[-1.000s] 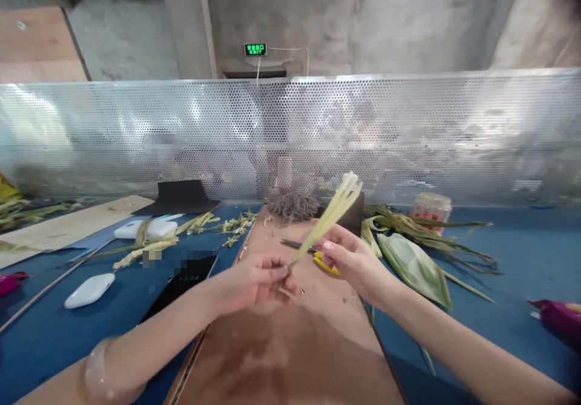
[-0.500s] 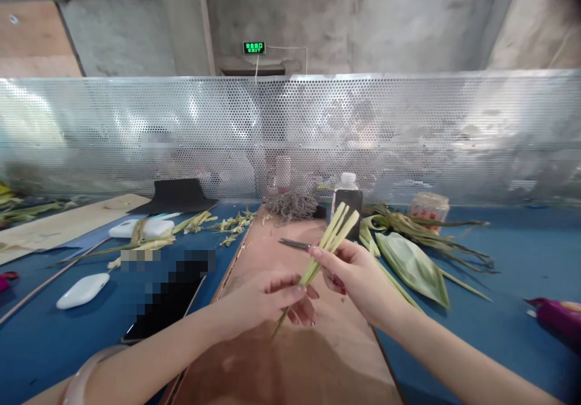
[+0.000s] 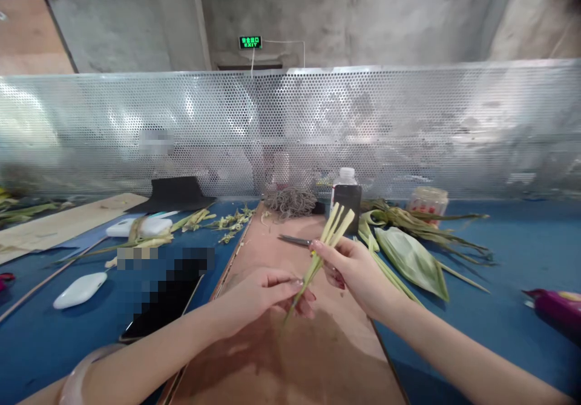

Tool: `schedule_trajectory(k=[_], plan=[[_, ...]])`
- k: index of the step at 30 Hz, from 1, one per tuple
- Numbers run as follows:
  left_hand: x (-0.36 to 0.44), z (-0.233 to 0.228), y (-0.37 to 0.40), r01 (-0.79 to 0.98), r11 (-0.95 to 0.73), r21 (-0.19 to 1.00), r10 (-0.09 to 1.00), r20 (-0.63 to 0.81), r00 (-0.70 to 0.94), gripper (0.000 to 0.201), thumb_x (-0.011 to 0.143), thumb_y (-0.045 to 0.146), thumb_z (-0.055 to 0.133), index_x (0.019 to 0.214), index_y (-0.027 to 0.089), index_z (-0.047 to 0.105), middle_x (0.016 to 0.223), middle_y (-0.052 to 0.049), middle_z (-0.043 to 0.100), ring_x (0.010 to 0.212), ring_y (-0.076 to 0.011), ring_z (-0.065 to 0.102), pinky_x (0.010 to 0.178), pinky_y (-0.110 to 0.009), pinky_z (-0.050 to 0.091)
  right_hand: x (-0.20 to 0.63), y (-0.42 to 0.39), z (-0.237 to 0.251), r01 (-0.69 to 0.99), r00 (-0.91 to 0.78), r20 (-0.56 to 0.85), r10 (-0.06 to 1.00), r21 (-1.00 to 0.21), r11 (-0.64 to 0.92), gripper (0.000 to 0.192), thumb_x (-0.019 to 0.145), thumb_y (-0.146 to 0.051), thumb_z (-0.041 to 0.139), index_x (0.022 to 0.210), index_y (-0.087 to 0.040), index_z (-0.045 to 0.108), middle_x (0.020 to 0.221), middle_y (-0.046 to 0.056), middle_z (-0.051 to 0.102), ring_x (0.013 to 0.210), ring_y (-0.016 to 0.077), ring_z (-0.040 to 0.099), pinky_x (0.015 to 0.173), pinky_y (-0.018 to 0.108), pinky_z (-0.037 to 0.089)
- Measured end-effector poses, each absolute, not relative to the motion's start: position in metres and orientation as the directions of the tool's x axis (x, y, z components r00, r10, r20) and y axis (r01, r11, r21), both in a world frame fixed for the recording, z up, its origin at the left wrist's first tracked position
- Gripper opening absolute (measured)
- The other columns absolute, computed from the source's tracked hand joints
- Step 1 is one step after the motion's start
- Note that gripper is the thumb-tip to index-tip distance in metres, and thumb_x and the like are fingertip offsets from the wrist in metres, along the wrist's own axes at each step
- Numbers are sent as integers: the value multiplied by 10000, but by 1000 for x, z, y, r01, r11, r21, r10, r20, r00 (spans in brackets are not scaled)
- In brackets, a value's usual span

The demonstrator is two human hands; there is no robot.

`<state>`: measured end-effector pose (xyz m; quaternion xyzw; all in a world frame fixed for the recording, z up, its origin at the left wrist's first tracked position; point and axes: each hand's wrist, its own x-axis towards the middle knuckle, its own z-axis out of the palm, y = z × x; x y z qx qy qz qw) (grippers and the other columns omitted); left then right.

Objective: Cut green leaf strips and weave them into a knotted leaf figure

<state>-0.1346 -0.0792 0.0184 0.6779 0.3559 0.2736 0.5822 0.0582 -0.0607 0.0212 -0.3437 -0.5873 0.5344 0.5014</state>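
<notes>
Head view is showing both hands working a bundle of pale green leaf strips (image 3: pixel 327 235) above the wooden board (image 3: pixel 290 356). The right hand (image 3: pixel 351 266) is pinching the bundle's middle, fingers closed around it, while the left hand (image 3: pixel 263 293) is nipping the lower tips between thumb and forefinger. Judging by this, strips are being aligned; steadying them evenly is needed next. Scissors (image 3: pixel 295 241) are lying just behind.
</notes>
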Motion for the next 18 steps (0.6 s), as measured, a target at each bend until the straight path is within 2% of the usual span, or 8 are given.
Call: schedule_trajectory(k=[4,10,15,18], plan=[[-133,17,-80,221,-107,969,797,-49,602,311,876,412,521,937,158,690,781,-53,740,795,-174,666,791,-294,465,57,-60,19,-63,-279,224,934,-975,215,344,797,-491,619,718,-187,480,480,-91,378,397,55,343,380,194,281],[-134,13,-76,214,-141,967,831,-2,556,252,838,347,601,1022,182,646,772,-23,751,777,-155,682,805,-274,462,55,-60,12,3,-239,301,923,-950,311,325,805,-490,606,825,-174,533,564,-72,453,427,56,391,373,177,335],[-133,14,-76,205,-220,954,849,84,522,315,902,387,493,1085,167,625,789,-43,747,739,-152,682,754,-270,482,51,-67,13,-11,-275,315,908,-946,325,288,848,-458,557,847,-172,524,627,-38,532,459,71,460,372,171,392],[-132,15,-76,199,-246,949,863,121,490,336,921,402,449,1090,158,606,819,-60,742,742,-153,668,735,-274,487,49,-72,14,-24,-245,346,906,-936,351,256,877,-418,524,970,-179,537,679,-23,566,488,77,490,392,172,424]])
